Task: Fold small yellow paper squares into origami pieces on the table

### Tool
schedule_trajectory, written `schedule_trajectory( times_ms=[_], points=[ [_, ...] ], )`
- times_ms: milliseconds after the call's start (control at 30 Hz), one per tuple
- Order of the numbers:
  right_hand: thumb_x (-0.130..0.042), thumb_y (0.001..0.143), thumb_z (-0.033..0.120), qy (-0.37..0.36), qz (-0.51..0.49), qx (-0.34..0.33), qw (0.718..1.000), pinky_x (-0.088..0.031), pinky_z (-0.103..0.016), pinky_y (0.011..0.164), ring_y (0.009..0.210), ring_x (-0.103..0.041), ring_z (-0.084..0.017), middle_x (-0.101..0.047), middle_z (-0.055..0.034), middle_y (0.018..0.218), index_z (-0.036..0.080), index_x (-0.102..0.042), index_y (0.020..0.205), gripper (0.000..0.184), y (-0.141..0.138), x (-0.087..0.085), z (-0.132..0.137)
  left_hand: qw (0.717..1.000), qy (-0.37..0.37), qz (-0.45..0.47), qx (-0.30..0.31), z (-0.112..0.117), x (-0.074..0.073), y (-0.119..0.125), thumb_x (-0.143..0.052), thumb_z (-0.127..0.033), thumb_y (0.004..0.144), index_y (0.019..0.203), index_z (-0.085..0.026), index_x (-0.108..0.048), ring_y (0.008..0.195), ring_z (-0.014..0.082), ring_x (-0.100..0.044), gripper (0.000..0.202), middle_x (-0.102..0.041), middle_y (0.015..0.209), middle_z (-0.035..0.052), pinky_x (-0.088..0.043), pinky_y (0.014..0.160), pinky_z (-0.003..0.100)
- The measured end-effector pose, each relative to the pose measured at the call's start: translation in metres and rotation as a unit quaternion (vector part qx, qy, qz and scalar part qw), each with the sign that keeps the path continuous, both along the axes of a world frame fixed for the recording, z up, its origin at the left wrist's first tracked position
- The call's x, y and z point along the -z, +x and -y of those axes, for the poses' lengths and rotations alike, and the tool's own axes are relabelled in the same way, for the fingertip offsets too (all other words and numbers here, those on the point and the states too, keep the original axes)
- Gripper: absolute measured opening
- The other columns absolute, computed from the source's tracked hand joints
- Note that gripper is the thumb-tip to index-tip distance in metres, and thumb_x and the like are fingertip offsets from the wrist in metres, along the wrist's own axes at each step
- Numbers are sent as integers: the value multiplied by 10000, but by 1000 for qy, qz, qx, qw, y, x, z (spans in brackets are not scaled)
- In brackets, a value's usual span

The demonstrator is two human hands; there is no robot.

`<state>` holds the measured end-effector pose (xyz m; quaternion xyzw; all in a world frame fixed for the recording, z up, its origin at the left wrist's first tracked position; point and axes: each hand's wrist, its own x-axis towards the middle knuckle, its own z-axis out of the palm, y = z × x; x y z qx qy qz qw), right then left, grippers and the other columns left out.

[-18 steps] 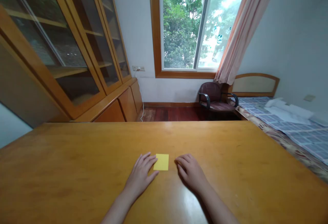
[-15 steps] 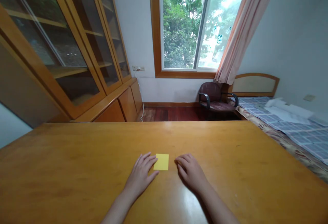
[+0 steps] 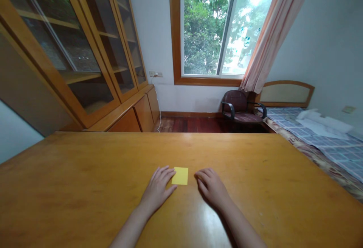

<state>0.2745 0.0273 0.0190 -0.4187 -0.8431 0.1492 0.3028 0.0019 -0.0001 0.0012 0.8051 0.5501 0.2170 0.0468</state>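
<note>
Paper square in yellow (image 3: 180, 176), flat on orange-brown wooden table (image 3: 85, 187) | at its left, your bare left hand (image 3: 159, 185): fingers spread, index tip overlapping its edge | at its right, apart, your bare right hand (image 3: 212, 185): fingers curled, undersides hidden, grip can't be told | your forearms (image 3: 132, 225) cut off below | tabletop extends past your fingertips to far edge

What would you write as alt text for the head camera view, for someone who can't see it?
A yellow paper square lies on a wooden table between two bare hands: the left hand reaches its left edge, while the right hand, loosely curled, is apart from it. Beyond are a glass-doored cabinet, a window, a chair and a bed.
</note>
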Motion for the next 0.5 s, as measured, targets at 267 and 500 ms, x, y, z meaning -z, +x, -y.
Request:
schedule_trajectory(
  times_ms=[267, 500],
  points=[
    [-496, 931, 171, 7, 9, -7, 1000, -463, -360, 870, 962, -571, -216, -673, -69, 1020, 233, -664, 1070, 227, 1, 1, -1, 999, -20, 34, -5, -5, -3, -3, -611, -378, 862, 1294, -263, -554, 1307, 274, -443, 450, -578, 1342, 59, -374, 1110, 507],
    [-559, 890, 184, -21, -18, 0, 1000, -467, -373, 885, 986, -584, -220, -687, -77, 1026, 222, -683, 1070, 222, 3, 9, -9, 997, -53, 43, 23, -15, -7, -15, -618, -389, 859, 1353, -277, -515, 1356, 274, -371, 517, -516, 1413, 59, -339, 1128, 516]
  ],
)
